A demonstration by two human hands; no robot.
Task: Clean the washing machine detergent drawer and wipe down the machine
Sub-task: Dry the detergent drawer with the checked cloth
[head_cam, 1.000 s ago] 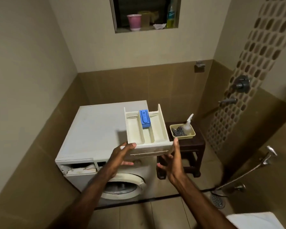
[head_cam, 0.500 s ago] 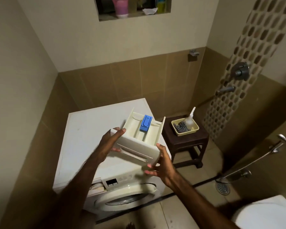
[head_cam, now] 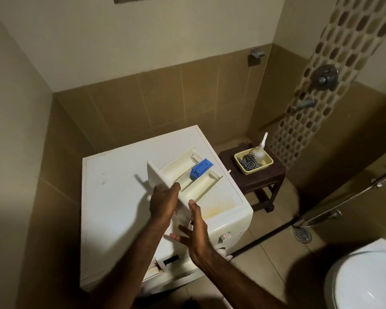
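Observation:
The cream detergent drawer point(head_cam: 183, 175) with a blue insert point(head_cam: 201, 171) hangs tilted just above the white washing machine point(head_cam: 112, 197). My left hand point(head_cam: 163, 204) grips the drawer's front panel from the left, fingers curled over its top edge. My right hand point(head_cam: 194, 233) lies against the near end of that panel with its thumb up and fingers spread straight. The empty drawer slot point(head_cam: 156, 265) shows at the machine's front left corner, stained at its rim. A yellowish stain point(head_cam: 218, 208) marks the machine's top at the right.
A dark wooden stool point(head_cam: 270, 177) stands right of the machine with a yellow tray point(head_cam: 268, 162) holding a checked cloth point(head_cam: 249, 162) and a squeeze bottle point(head_cam: 260, 152). A toilet point(head_cam: 366, 277) is at the lower right, a floor drain point(head_cam: 302, 234) and sprayer hose point(head_cam: 343, 197) beyond.
The drawer has moved from in front of the machine to over its top and turned, its front panel swinging left. My right hand's fingers have spread out straight. The view has tipped downward.

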